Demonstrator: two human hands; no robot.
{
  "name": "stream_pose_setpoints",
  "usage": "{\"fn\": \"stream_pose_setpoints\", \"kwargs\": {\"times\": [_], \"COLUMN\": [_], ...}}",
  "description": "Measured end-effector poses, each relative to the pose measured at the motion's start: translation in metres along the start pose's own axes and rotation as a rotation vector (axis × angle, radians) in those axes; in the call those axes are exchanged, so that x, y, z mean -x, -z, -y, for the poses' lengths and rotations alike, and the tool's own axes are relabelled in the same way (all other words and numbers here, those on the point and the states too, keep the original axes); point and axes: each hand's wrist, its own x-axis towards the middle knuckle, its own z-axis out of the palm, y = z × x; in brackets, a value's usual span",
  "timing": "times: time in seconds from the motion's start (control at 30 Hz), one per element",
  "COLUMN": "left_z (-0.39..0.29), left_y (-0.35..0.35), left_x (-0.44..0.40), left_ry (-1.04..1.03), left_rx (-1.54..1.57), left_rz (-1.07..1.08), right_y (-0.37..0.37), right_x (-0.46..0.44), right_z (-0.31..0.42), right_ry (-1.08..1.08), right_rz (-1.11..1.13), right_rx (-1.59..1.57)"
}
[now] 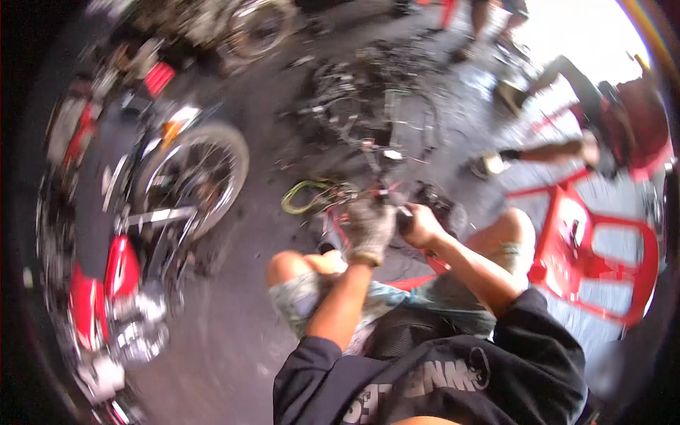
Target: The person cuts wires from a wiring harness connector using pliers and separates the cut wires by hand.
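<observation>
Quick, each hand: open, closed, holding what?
Left grey-gloved hand: too blurred to tell.
Right bare hand: closed on a blurred black object.

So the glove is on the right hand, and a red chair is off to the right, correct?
Not quite: the head view shows the glove on the left hand; the right hand is bare. The red chair is to the right.

Left glove (370, 228) greyish with a yellowish cuff; piece (404, 219) in the right hand (425, 225) black. Wire (301, 185) at the glove's ten o'clock yellow-green. Shirt (528, 354) at five black, lettering (450, 379) pale. Chair (556, 248) at three red; motorbike (99, 212) at nine red and black, lamp (171, 132) orange.
</observation>
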Motion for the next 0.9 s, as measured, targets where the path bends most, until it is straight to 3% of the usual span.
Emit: {"fn": "stream_pose_setpoints", "kwargs": {"times": [0.03,0.07,0.13,0.2,0.23,0.27,0.33,0.4,0.43,0.47,0.53,0.57,0.67,0.8,0.83,0.9], "left_z": [-0.007,-0.029,-0.030,0.010,-0.001,-0.013,-0.015,-0.008,-0.031,-0.036,-0.039,-0.033,-0.031,-0.028,-0.024,-0.018], "left_y": [-0.003,0.002,0.010,-0.001,-0.001,0.006,-0.012,-0.006,-0.003,-0.003,-0.002,-0.003,0.002,0.004,-0.006,-0.007], "left_x": [0.003,0.009,-0.002,-0.007,-0.006,-0.004,-0.009,-0.017,-0.012,-0.012,-0.016,-0.022,-0.018,-0.014,-0.016,-0.018], "left_ry": [0.074,0.293,0.215,-0.036,0.057,-0.035,-0.178,-0.271,-0.004,-0.003,-0.044,-0.206,-0.094,0.070,-0.025,0.035], "left_rx": [0.009,-0.197,-0.410,-0.269,-0.053,-0.308,0.251,0.133,0.191,0.188,0.439,0.230,0.368,0.437,0.352,0.261], "left_rz": [0.023,0.110,0.194,0.169,0.172,0.118,-0.043,0.010,0.071,0.078,0.155,0.102,0.214,0.206,0.137,0.198], "right_y": [-0.002,-0.006,-0.005,-0.004,0.008,0.018,0.020,0.028,0.032,0.036,0.043,0.039,0.039,0.042,0.043,0.049], "right_x": [0.006,0.009,0.004,0.011,0.013,0.015,0.018,0.027,0.029,0.033,0.044,0.045,0.049,0.051,0.049,0.044], "right_z": [-0.009,-0.018,-0.020,-0.029,-0.023,-0.017,-0.022,-0.018,-0.021,-0.019,-0.013,-0.020,-0.023,-0.024,-0.026,-0.033], "right_ry": [-0.045,-0.073,-0.064,-0.036,-0.088,-0.137,-0.119,-0.138,-0.203,-0.207,-0.062,-0.065,-0.101,-0.044,-0.041,-0.087], "right_rz": [0.000,0.017,0.004,-0.130,-0.083,-0.027,-0.021,0.120,0.256,0.252,0.415,0.439,0.459,0.451,0.437,0.327], "right_rx": [-0.020,-0.043,-0.052,-0.132,-0.114,-0.098,-0.125,-0.456,-0.627,-0.632,-0.986,-1.037,-1.098,-1.044,-1.043,-0.700]}}
